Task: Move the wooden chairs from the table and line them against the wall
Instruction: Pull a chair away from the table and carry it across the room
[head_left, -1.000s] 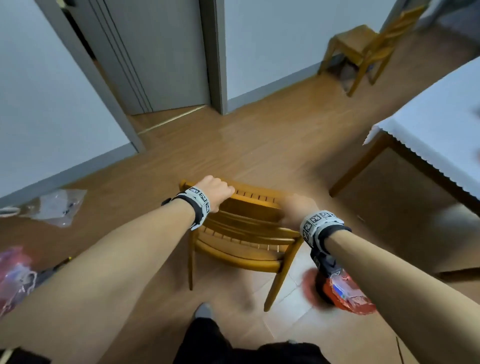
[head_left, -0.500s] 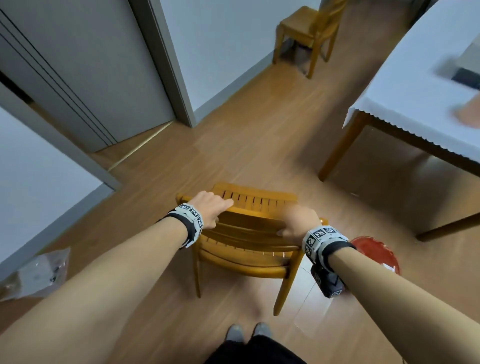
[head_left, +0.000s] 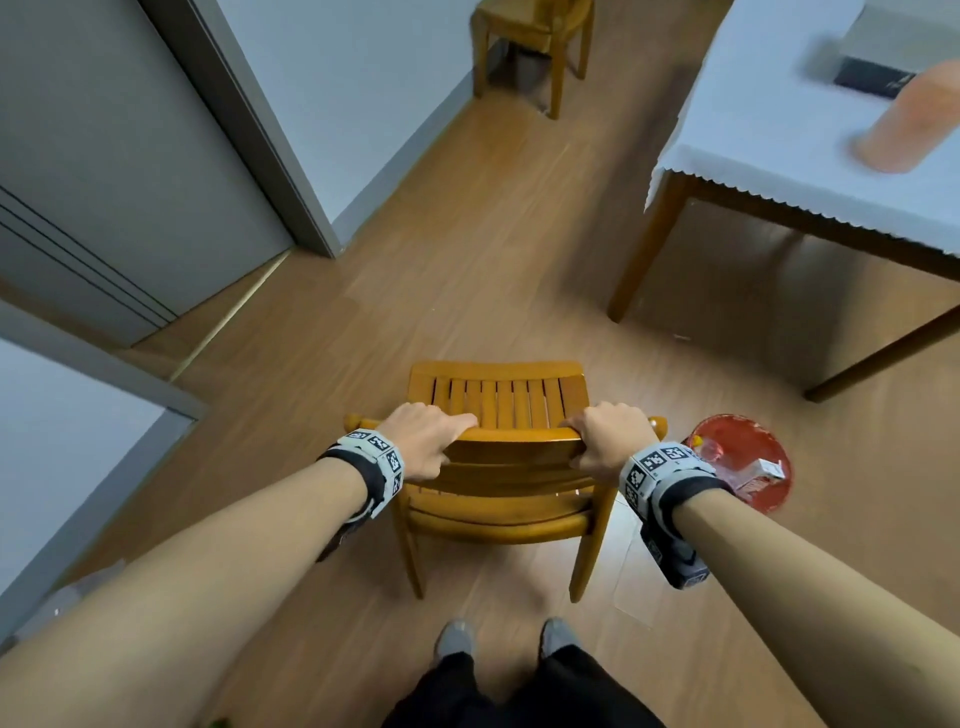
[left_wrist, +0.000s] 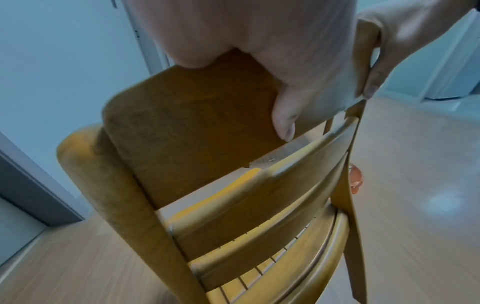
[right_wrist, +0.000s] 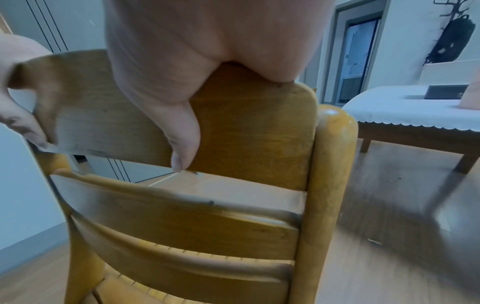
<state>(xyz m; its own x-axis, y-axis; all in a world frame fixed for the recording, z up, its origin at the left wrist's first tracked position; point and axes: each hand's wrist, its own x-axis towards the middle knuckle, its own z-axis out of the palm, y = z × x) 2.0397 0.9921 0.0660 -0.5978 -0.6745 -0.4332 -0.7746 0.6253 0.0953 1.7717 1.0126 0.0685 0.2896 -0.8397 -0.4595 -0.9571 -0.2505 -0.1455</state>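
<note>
Both hands on top rail of wooden chair (head_left: 498, 415), chair on floor (head_left: 467, 234) directly in front of person, seat facing away. Left hand (head_left: 426, 441) curled over rail near left post, thumb on rear face. Right hand (head_left: 608, 441) gripping same rail near right post, thumb (right_wrist: 182, 144) pressed down back of rail. Second chair (head_left: 535, 31) farther off, beside wall (head_left: 353, 78). Table (head_left: 779, 130) with white cloth to right, well apart from held chair. Red round lid (head_left: 748, 462) on floor just beside right wrist.
</note>
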